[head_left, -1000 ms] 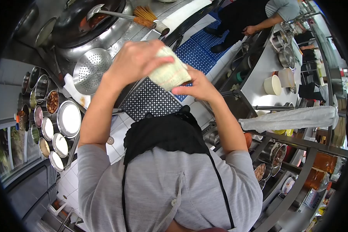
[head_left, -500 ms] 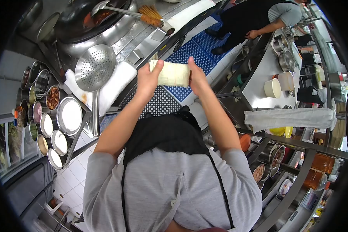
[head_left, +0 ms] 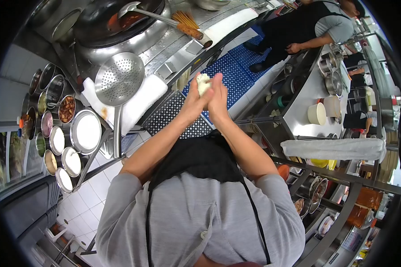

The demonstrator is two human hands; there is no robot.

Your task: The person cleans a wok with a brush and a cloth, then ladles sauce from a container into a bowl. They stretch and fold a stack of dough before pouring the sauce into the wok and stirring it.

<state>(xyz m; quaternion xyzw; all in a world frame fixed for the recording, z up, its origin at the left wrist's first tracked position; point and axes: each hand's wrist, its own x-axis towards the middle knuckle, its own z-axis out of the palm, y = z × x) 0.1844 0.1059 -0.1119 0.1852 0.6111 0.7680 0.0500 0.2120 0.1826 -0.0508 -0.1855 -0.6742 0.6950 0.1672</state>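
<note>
A pale yellowish folded cloth [head_left: 203, 83] is squeezed between my two hands, in front of my apron and above the floor mats. My left hand [head_left: 193, 102] presses on it from the left, and my right hand [head_left: 217, 100] closes in from the right with fingers held together. Only the upper end of the cloth shows; the rest is hidden by the palms. To the left, a perforated strainer ladle [head_left: 119, 79] lies across a white towel [head_left: 151, 91] on the stove edge, its handle pointing toward me.
A wok [head_left: 96, 29] with a ladle [head_left: 158, 18] and a bamboo brush [head_left: 187, 24] sits at upper left. Several seasoning pots [head_left: 85, 132] stand on the left. A co-worker [head_left: 298, 31] stands at upper right beside a steel counter [head_left: 305, 127]. Another towel [head_left: 334, 149] hangs on a rail.
The cloth, held out flat between both hands before, is now compressed between the palms. My hands have come together, and the view has shifted slightly.
</note>
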